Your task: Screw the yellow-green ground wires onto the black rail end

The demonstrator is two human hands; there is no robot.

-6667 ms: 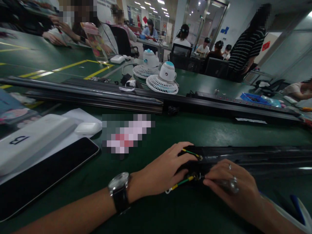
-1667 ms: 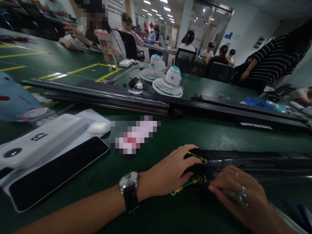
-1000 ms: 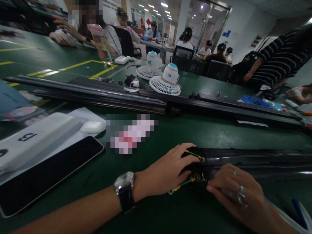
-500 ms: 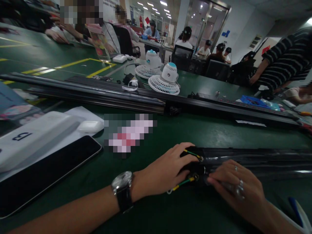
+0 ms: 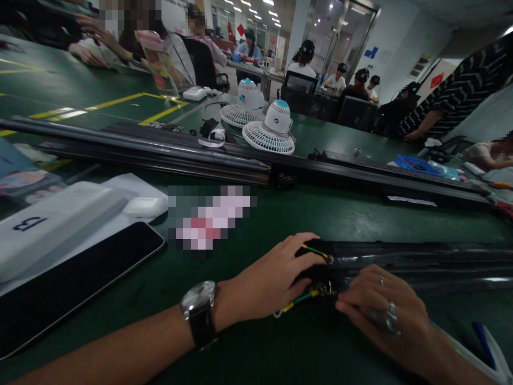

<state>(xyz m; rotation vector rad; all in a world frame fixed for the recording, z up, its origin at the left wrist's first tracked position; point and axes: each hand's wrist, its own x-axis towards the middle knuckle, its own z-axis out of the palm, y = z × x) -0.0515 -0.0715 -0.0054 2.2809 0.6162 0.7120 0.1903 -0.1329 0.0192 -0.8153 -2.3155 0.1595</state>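
Note:
My left hand (image 5: 268, 280), with a watch (image 5: 199, 310) on its wrist, holds the end of a long black bar (image 5: 425, 262) lying on the table; the fingers curl over that end. Two green-and-yellow wires (image 5: 300, 300) with ring terminals lead to the bar's end by these fingers. Close to the lower terminal, the fingers of my right hand (image 5: 385, 315) are pinched together. A greyish, shiny thing shows inside the right hand, mostly hidden, so its kind cannot be made out. That hand wears rings.
Long dark bars (image 5: 160, 155) lie across the table behind my hands. Two white fans (image 5: 269, 131) stand beyond them. At left are a black phone-like slab (image 5: 88, 289), a white box (image 5: 56, 224) and a small white case (image 5: 145, 207). A blue-and-white handle (image 5: 491, 347) lies at lower right. People sit around.
My right hand has shifted slightly left, its fingertips now a little lower beside the lower terminal. The left hand keeps its hold on the bar. The view has moved slightly.

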